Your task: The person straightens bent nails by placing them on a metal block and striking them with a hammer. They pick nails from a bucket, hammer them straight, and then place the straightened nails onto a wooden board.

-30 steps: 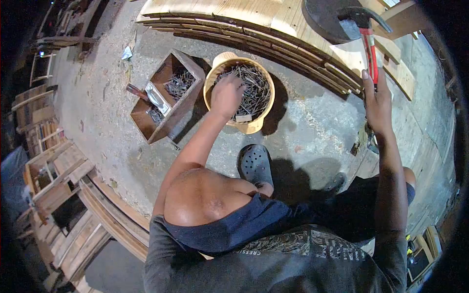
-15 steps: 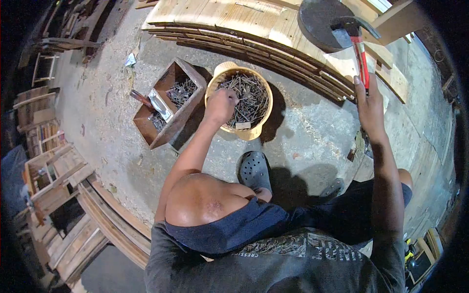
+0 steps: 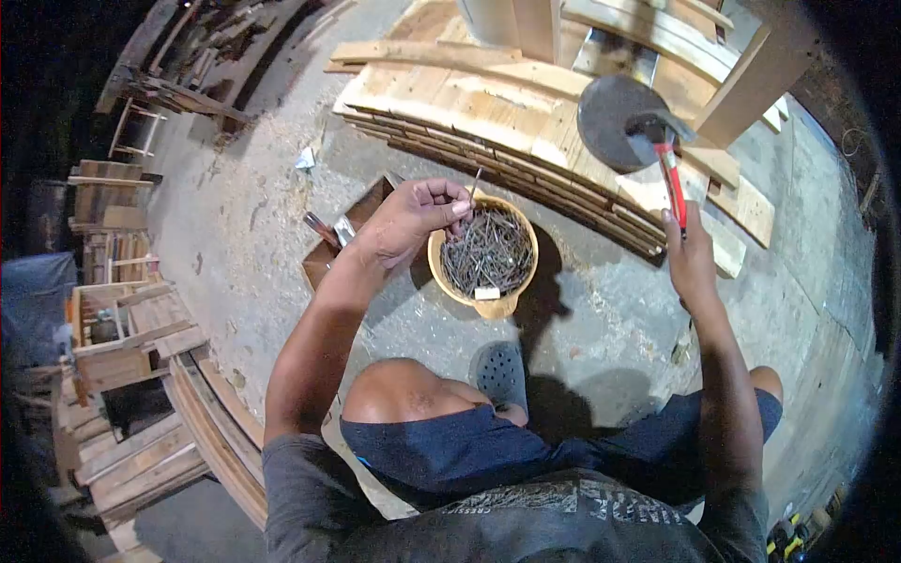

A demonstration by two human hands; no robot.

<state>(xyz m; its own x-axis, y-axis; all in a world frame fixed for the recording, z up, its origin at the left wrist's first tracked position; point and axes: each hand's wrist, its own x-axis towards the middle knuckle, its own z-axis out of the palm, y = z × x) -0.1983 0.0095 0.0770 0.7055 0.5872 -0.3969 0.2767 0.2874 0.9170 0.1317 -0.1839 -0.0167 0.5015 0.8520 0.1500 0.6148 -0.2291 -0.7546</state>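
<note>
My left hand [image 3: 413, 222] is raised above the left rim of a yellow basin [image 3: 496, 308], pinching a nail [image 3: 477, 182] that points upward from the fingertips. Inside the basin lies a heap of loose nails [image 3: 488, 253]. My right hand [image 3: 693, 269] is wrapped round the red handle of a claw hammer [image 3: 675, 190]. The hammer's head is smeared by motion and appears over a round dark metal disc [image 3: 610, 131]. Partly hidden behind my left forearm is a wooden box [image 3: 377, 199] with a tool handle sticking up from it.
Stacked wooden boards [image 3: 511, 117] lie just beyond the basin, with the disc on top. An upright timber [image 3: 758, 80] stands at the far right. Wooden frames and planks [image 3: 141, 441] fill the left side. A clog [image 3: 500, 369] is on the concrete floor near the basin.
My left hand has come up out of the nails with a nail between its fingers. The view has shifted, showing more of the boards. My right hand still holds the hammer near the disc.
</note>
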